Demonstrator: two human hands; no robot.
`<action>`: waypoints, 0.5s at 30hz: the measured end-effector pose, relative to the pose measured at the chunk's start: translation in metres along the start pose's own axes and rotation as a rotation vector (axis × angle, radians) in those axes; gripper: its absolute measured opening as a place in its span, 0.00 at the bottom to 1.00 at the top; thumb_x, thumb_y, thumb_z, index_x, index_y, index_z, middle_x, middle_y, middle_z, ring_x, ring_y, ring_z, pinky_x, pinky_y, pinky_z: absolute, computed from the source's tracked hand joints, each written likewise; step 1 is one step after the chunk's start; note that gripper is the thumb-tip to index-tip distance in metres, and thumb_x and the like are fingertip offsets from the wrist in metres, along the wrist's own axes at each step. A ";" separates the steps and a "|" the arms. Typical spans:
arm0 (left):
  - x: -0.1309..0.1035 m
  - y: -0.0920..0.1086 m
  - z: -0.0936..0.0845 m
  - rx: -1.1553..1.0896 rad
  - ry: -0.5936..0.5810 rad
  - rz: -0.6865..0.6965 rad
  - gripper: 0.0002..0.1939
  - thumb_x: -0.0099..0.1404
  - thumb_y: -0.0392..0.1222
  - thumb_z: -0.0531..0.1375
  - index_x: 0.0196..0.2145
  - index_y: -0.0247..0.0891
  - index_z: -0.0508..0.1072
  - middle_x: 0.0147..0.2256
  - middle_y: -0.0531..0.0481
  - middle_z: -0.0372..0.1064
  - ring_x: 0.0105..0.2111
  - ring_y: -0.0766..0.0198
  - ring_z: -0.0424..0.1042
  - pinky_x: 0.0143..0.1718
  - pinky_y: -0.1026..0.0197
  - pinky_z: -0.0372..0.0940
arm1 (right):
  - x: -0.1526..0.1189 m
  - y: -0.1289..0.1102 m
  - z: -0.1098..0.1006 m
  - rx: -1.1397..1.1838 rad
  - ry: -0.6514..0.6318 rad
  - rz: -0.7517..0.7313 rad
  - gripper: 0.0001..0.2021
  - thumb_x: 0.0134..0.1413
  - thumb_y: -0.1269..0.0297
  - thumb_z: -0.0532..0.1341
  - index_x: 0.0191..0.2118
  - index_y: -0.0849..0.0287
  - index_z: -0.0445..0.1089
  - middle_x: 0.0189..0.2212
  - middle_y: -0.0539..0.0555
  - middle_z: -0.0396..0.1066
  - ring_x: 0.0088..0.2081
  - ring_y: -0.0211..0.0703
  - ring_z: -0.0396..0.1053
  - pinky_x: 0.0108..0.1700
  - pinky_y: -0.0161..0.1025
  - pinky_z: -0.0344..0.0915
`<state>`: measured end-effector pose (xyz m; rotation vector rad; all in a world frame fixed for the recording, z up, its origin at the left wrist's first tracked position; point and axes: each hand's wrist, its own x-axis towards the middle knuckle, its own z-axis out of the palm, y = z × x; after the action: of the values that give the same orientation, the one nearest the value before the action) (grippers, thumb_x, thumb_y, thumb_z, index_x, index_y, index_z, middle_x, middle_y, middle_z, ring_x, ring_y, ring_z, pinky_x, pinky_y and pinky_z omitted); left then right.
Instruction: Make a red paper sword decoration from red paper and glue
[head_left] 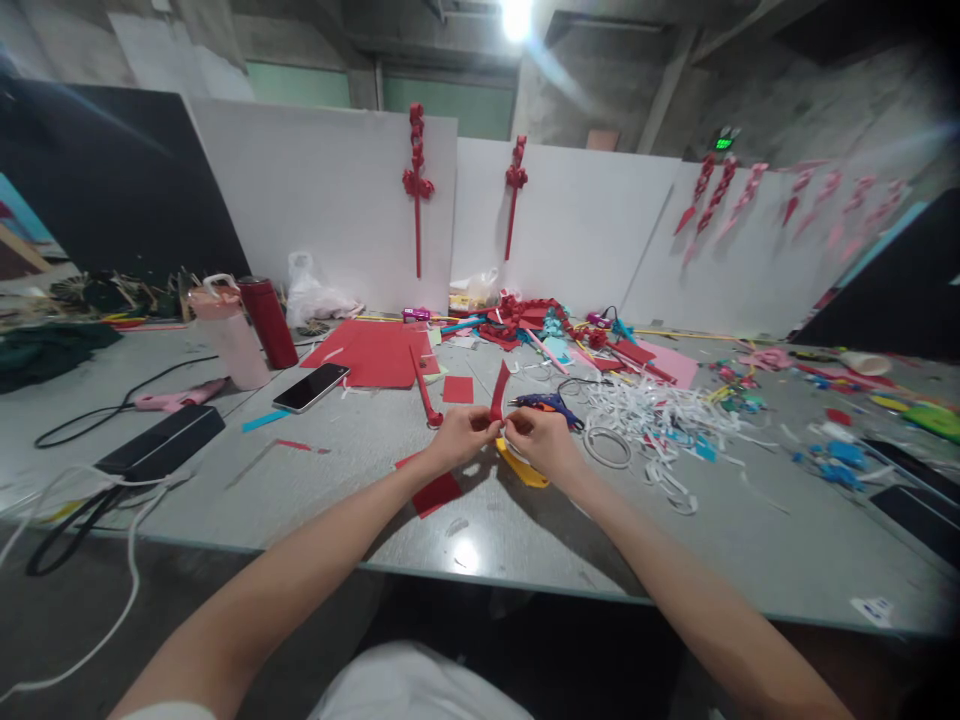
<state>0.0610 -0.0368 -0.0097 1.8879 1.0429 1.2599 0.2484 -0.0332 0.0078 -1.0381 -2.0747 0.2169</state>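
Here we are with the red paper strip (501, 388) between our fingertips, standing nearly upright above the worktop (300, 485), its long axis tipping towards one o'clock! From our left hand (466, 437) the strip rises at about one o'clock; from our right hand (541, 440) it stands at eleven, and the left looks the nearer. Our left hand has its lower end pinched; the right's fingers bunch up just beside it, though whether they grip we can't tell. And the containers, out around ten o'clock: a pink bottle (234, 345) and, just beside it, a red flask (270, 325), contents impossible to make out! Beyond them, nearer half past ten, sits a crumpled plastic bag (311, 292), and we can't tell what's in that either
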 end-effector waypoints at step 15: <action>0.003 0.003 -0.004 -0.150 0.024 -0.077 0.19 0.67 0.52 0.61 0.28 0.32 0.77 0.26 0.45 0.76 0.27 0.62 0.73 0.33 0.62 0.66 | 0.008 0.006 0.004 0.436 0.076 0.289 0.18 0.55 0.49 0.66 0.41 0.60 0.72 0.33 0.56 0.77 0.31 0.44 0.73 0.34 0.39 0.70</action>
<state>0.0586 -0.0354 -0.0047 1.7082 0.9950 1.2823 0.2459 -0.0227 0.0069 -1.0457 -1.6968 0.7295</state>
